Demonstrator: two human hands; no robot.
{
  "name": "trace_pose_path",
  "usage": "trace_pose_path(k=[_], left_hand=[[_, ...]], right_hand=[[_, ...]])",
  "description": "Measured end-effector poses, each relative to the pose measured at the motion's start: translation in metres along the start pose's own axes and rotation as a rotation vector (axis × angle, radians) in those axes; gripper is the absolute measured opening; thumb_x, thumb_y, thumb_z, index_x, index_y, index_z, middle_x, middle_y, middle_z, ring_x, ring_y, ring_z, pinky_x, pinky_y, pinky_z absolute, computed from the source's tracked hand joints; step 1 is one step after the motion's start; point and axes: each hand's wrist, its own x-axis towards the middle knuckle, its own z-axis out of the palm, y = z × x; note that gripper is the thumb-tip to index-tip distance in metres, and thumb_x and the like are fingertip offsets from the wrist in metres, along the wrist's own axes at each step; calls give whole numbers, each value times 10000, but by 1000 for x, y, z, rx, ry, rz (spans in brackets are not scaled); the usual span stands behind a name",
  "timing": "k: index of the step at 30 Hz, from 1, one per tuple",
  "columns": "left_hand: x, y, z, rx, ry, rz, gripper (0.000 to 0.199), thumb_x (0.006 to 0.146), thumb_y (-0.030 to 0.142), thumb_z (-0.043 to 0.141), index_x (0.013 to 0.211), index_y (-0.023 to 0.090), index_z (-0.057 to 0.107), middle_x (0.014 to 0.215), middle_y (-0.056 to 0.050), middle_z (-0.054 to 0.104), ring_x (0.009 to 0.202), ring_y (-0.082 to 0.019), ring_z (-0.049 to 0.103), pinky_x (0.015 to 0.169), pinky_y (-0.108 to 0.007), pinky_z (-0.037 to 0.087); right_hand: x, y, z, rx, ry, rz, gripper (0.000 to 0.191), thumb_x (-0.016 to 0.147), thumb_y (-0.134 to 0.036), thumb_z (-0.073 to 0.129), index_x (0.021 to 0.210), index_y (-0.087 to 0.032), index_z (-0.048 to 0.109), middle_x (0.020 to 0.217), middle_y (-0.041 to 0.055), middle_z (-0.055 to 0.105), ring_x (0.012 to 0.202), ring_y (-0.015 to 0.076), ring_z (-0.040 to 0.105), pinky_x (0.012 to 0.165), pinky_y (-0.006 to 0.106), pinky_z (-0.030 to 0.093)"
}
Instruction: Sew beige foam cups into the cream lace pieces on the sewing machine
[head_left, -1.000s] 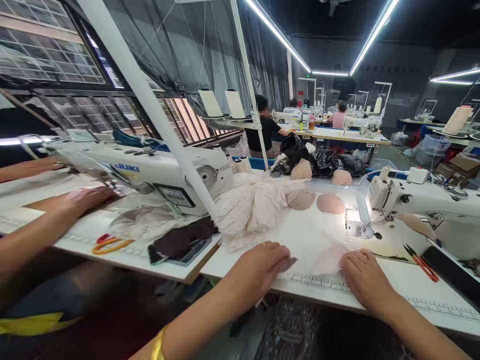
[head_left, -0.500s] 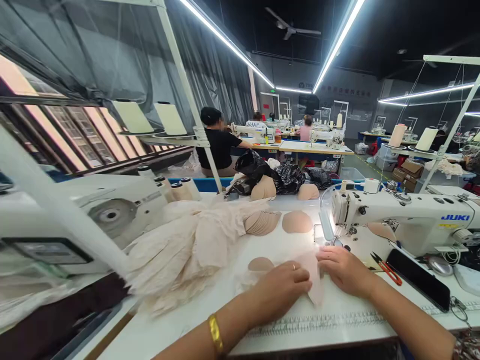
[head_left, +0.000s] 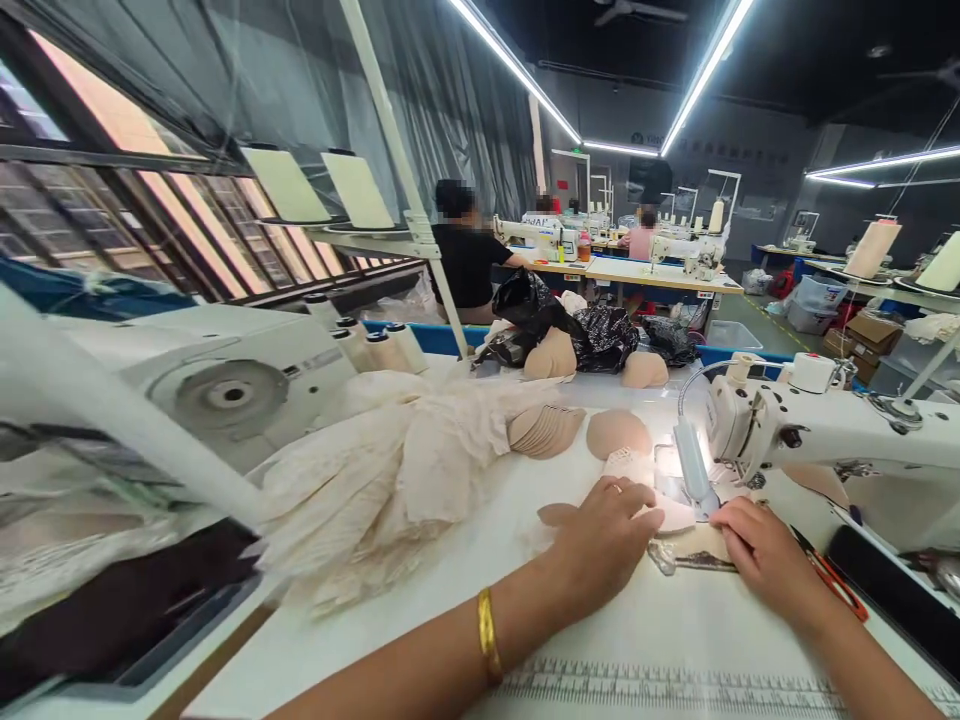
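Note:
A pale pink fabric piece [head_left: 673, 514] with a lacy white part [head_left: 626, 463] lies at the needle area of the white sewing machine [head_left: 780, 420]. My left hand [head_left: 604, 535], fingers curled, grips the piece from its left side. Thumb and forefinger pinched, my right hand [head_left: 761, 550] holds the piece's right edge beside the presser foot, under the lit lamp [head_left: 693, 460]. The exact grip there is partly hidden. Beyond my left hand lie a beige bra cup [head_left: 619, 433] and a fanned stack of bra cups [head_left: 547, 431]. Another cup [head_left: 556, 514] shows partly behind my left wrist.
A heap of cream lace fabric [head_left: 390, 480] spreads over the left of the table. Red-handled snips [head_left: 836, 585] and a dark phone [head_left: 892, 590] lie at right. Black plastic bags [head_left: 604, 335] are at the back. A person in black [head_left: 465, 260] sits beyond.
My right hand has moved right and slightly down, and my left hand has shifted right. The fabric piece, hanging towards me before, now lies sideways at the presser foot. The view has turned left.

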Motion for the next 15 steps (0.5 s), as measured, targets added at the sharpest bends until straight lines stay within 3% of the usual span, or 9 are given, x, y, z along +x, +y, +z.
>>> trace_pose_path(k=[4, 6, 8, 10, 13, 15], left_hand=[[-6, -5, -42, -259, 224, -161, 181, 1031, 136, 504, 1040, 213, 668, 1019, -33, 740, 946, -190, 669, 849, -341, 508], [-11, -6, -58, -308, 220, -196, 106, 1021, 215, 586, 1073, 225, 678, 1076, -37, 743, 1024, -202, 677, 903, -356, 513], [-21, -3, -66, -266, 81, -183, 204, 936, 310, 741, 1119, 238, 685, 1137, -41, 737, 1062, -237, 673, 959, -407, 501], [-35, 3, -69, -135, -165, -137, 268, 837, 309, 839, 1053, 224, 705, 1111, -47, 744, 1009, -262, 682, 969, -448, 494], [-49, 8, -73, 44, -479, -100, 88, 876, 136, 728, 812, 182, 689, 922, -45, 747, 867, -227, 692, 844, -372, 530], [-47, 7, -79, 53, -410, -166, 84, 919, 119, 667, 912, 181, 723, 953, -53, 752, 903, -219, 697, 824, -337, 544]], right_hand=[[-1, 2, 1, -19, -12, 17, 234, 1029, -164, 418, 1041, -276, 624, 967, 39, 702, 875, 247, 643, 803, 406, 521], [-1, 1, 1, -27, -13, 7, 236, 1036, -176, 407, 1027, -273, 622, 961, 40, 699, 881, 245, 648, 840, 419, 528], [-3, 2, 1, -25, -4, -12, 242, 1044, -194, 401, 1017, -274, 628, 963, 42, 703, 883, 243, 656, 860, 425, 537], [-9, 8, 3, -12, 20, -49, 232, 1050, -233, 416, 1035, -286, 642, 981, 47, 717, 897, 249, 674, 857, 428, 554], [-20, 33, 16, 7, 114, -136, 181, 1015, -320, 512, 1089, -327, 677, 1021, 54, 748, 940, 276, 719, 807, 427, 588], [-22, 54, 30, 37, 171, -162, 177, 963, -375, 565, 1055, -349, 714, 991, 71, 764, 909, 312, 739, 780, 459, 609]])
